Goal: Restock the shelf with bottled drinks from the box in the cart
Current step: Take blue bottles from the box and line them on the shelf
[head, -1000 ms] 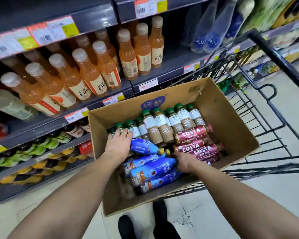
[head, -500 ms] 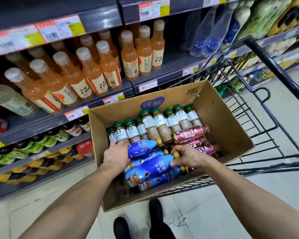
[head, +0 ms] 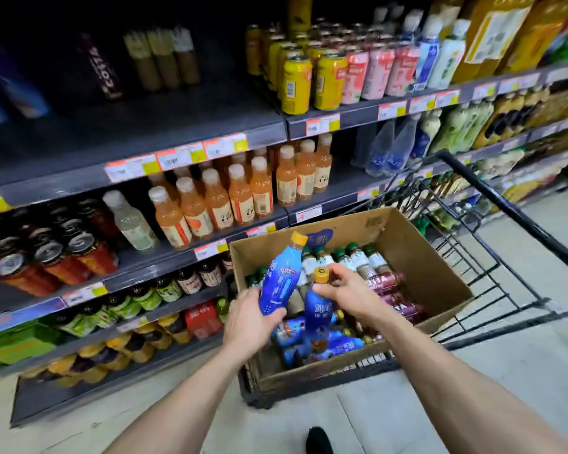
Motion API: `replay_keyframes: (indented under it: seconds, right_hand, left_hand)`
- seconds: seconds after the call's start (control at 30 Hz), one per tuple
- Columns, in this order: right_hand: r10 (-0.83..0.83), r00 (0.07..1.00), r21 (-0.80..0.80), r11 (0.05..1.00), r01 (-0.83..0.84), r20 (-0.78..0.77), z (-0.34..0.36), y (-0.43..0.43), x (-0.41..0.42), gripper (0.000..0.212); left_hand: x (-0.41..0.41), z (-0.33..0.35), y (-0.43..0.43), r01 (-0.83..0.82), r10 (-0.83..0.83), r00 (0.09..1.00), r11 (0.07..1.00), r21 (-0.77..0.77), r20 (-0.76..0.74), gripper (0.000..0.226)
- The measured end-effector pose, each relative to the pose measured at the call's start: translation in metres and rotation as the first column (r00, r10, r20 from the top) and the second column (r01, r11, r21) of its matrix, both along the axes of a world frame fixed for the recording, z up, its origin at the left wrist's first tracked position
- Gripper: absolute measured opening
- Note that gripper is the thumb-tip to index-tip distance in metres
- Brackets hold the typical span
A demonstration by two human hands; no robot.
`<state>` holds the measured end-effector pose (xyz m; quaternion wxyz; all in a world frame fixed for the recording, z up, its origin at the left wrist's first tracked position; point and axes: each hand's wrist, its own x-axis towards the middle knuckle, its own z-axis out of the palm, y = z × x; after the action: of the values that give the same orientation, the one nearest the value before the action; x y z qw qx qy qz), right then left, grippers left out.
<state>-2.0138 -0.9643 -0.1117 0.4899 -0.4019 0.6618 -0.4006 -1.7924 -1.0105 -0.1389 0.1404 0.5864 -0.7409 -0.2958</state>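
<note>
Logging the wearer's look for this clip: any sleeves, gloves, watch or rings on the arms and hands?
No. The left hand and right hand are ungloved, with no rings showing. The left forearm and right forearm are bare to the frame's edge: no sleeve, watch or wristband in view.
</note>
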Motion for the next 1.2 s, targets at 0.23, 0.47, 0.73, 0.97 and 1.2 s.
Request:
replay_keyframes:
  seconds: [0.23, 0.47, 0.73, 0.97, 1.2]
  right_hand:
    - [-0.111, 0.992, -0.211, 0.973, 0.095, -0.066, 0.065, 0.016, 0.033, 0.016]
    - [-0.051, 0.998, -0.303, 0.951, 0.057, 0.028, 0.113, 0.012, 0.069, 0.016]
    - [0.106, 0.992, -0.344, 0.936, -0.078, 0.064, 0.155, 0.008, 0.128, 0.016]
    - [0.183, 0.979, -0.369, 0.919, -0.136, 0.095, 0.176, -0.004, 0.182, 0.019]
    - [0.197, 0.978, -0.421, 0.894, -0.151, 0.067, 0.191, -0.037, 0.245, 0.012]
  left_hand:
    - [0.043, 0.038, 0.039, -0.047, 0.047, 0.981, 0.999, 0.005, -0.191, 0.028]
    - [0.076, 0.064, 0.077, -0.219, 0.218, 0.935, 0.975, 0.028, -0.279, 0.038]
    - [0.127, 0.099, 0.112, -0.377, 0.382, 0.855, 0.922, 0.085, -0.35, 0.041]
    - [0.178, 0.112, 0.114, -0.538, 0.528, 0.778, 0.84, 0.071, -0.342, 0.059]
    - [0.242, 0.112, 0.089, -0.594, 0.556, 0.713, 0.803, 0.054, -0.427, 0.052]
